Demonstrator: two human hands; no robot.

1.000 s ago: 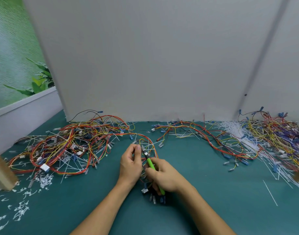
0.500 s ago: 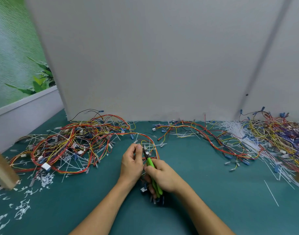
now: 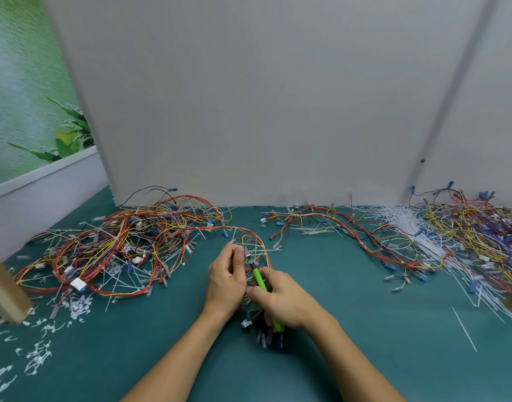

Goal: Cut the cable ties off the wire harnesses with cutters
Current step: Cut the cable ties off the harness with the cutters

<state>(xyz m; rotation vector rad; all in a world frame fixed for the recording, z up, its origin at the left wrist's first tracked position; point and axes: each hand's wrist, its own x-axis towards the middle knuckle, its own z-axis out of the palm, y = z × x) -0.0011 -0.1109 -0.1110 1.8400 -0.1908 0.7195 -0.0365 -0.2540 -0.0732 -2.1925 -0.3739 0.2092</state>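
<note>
At the table's middle, my left hand (image 3: 225, 277) pinches a red and yellow wire harness (image 3: 256, 242) that loops up and over behind it. My right hand (image 3: 281, 300) grips green-handled cutters (image 3: 259, 278), whose metal jaws sit at the harness right beside my left thumb. Connectors of that harness (image 3: 266, 336) hang out below my right hand. Whether the jaws are around a cable tie is hidden by my fingers.
A big tangle of harnesses (image 3: 109, 250) lies to the left, another harness (image 3: 350, 230) at centre right, and a dense pile (image 3: 475, 236) far right with white cable ties (image 3: 402, 219). Cut tie scraps (image 3: 37, 358) litter the green mat. Wooden posts (image 3: 4, 288) stand at both edges.
My right hand has closed round the cutters' handles and drawn slightly nearer my left hand. The left hand has kept its hold on the harness.
</note>
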